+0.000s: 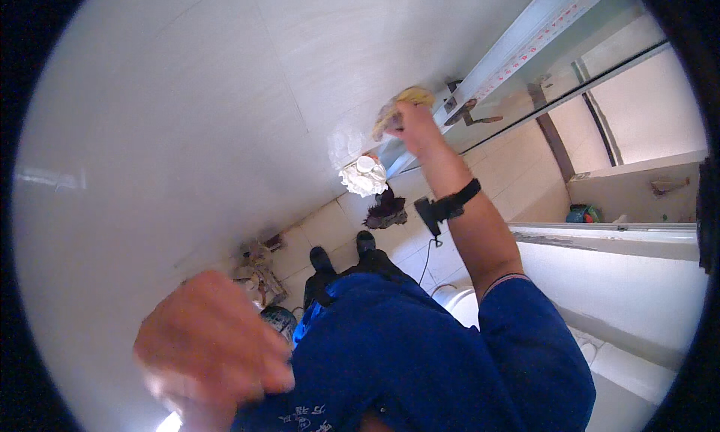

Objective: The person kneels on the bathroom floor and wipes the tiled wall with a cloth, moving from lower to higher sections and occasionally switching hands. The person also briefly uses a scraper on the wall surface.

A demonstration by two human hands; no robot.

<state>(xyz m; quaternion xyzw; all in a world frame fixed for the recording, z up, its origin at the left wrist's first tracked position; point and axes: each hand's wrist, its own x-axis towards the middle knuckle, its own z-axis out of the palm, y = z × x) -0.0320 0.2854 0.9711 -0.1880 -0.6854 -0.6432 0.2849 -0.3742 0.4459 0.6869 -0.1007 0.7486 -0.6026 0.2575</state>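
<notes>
My right hand (412,126) is closed round a yellowish cloth (417,96), which it presses to the pale tiled wall (300,64) beside a metal door frame. A strap with a small black device (442,209) sits on the right forearm. Close to me at the lower left, my left hand (217,342) is raised near the wall. Motion smears its fingers, and nothing shows clearly in it. Below the right hand stands a white crumpled bundle (365,178) with a round white top.
A glass door with a dark lever handle (472,115) stands at right. On the tiled floor lie a dark shaggy cloth or mat (386,213) and cluttered items (259,271) along the wall. My dark shoes (322,259) stand between them. A white rounded fixture (459,304) is beside me.
</notes>
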